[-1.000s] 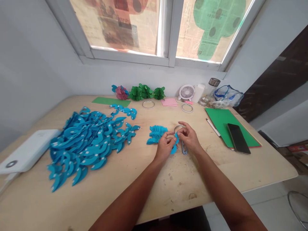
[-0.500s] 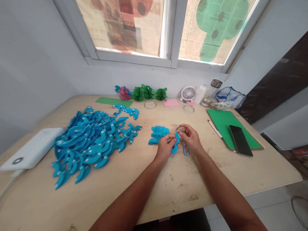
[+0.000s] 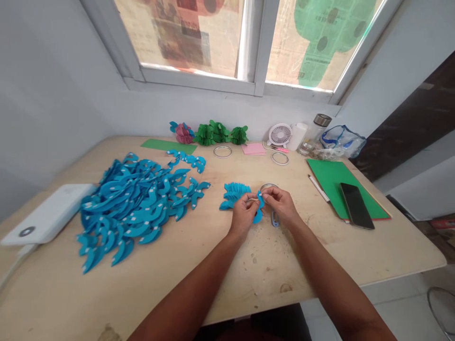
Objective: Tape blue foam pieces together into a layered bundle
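My left hand (image 3: 243, 215) is closed on a wavy blue paper piece (image 3: 259, 215), its lower curve sticking out below the fingers. My right hand (image 3: 282, 206) pinches at the piece's upper end, where a small white patch shows. Just left of the hands lies a row of pleated blue paper pieces (image 3: 235, 192), partly covered by my left hand. Behind my right fingers a tape roll (image 3: 269, 185) lies on the table. A grey-blue tool with a looped end (image 3: 275, 219) sits beneath my right hand, mostly hidden.
A large heap of blue paper pieces (image 3: 138, 199) with white patches covers the left, beside a white power bank (image 3: 50, 213). Paper figures (image 3: 218, 132), two tape rolls (image 3: 222, 151) and a small fan (image 3: 280, 136) line the back. Right are green sheets (image 3: 329, 180), a phone (image 3: 356, 206) and a pen (image 3: 319, 188).
My right fingertips have moved left and down from beside the tape roll onto the upper end of the blue paper piece. A white patch now shows there. The view has shifted slightly.
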Motion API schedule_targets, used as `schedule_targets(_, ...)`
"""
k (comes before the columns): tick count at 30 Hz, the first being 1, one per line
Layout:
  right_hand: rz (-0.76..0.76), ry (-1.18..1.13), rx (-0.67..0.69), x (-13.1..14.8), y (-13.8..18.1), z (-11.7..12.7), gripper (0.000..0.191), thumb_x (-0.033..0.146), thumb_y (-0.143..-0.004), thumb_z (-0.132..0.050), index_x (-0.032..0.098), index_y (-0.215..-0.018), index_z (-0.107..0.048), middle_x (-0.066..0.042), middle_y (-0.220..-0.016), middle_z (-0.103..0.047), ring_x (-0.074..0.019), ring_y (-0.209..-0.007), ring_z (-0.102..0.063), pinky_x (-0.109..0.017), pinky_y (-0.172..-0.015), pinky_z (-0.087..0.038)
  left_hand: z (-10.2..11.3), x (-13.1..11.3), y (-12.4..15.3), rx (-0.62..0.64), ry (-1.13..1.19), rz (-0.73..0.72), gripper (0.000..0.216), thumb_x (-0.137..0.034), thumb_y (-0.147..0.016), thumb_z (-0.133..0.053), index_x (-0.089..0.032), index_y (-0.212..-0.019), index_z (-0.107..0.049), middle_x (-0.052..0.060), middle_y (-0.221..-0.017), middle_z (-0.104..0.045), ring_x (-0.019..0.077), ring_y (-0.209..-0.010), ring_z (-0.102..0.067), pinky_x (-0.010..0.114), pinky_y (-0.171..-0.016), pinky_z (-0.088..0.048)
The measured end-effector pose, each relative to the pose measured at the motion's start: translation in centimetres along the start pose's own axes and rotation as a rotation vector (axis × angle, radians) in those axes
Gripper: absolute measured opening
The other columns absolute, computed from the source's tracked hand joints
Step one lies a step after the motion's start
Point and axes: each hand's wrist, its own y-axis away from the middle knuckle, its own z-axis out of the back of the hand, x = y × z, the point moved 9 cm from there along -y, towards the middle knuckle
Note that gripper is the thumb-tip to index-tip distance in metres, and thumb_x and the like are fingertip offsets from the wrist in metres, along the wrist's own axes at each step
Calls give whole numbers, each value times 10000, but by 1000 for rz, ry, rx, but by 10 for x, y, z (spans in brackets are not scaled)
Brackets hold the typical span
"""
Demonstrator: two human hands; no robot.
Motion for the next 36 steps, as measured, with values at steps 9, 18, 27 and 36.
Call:
schedule_targets(9, 2, 41, -11, -3, -1, 0, 163, 352, -694, -626, 191, -713, -603, -19, -673, -588, -144, -594, -542, -274, -535, -463, 1, 1, 0, -5, -11, 1, 236, -317, -634, -662, -150, -769, -566, -31, -527, -552, 76, -426, -479, 180, -428, -311)
schedule_targets(18, 25, 122, -37, -1, 0, 1, 165, 342, -709, -609, 178, -694, -606, -13, -640, -578, -134, -573, -529, -271, -550, -451, -1, -6, 4, -9, 9, -5, 236, -338, -614, -679, -151, -709, -570, -31, -561, -540, 52, -445, -422, 166, -419, -309)
schedule_targets(27, 130, 257, -33, 7, 1, -1, 123, 284, -733, -571, 182, -680, -614, -21, -677, -596, -142, -621, -537, -273, -586, -445, 5, -8, 4, -70, -16, -23, 236, -363, -638, -662, -140, -696, -610, -18, -602, -540, 64, -483, -441, 165, -403, -347)
schedule_targets(36, 280, 462, -54, 20, 6, -6, 100, 225, -756, -535, 193, -708, -617, -31, -710, -600, -159, -693, -547, -281, -627, -430, 9, -10, 3, -100, -67, -67, 189, -321, -654, -634, -135, -651, -604, -29, -544, -500, 49, -432, -383, 156, -370, -313)
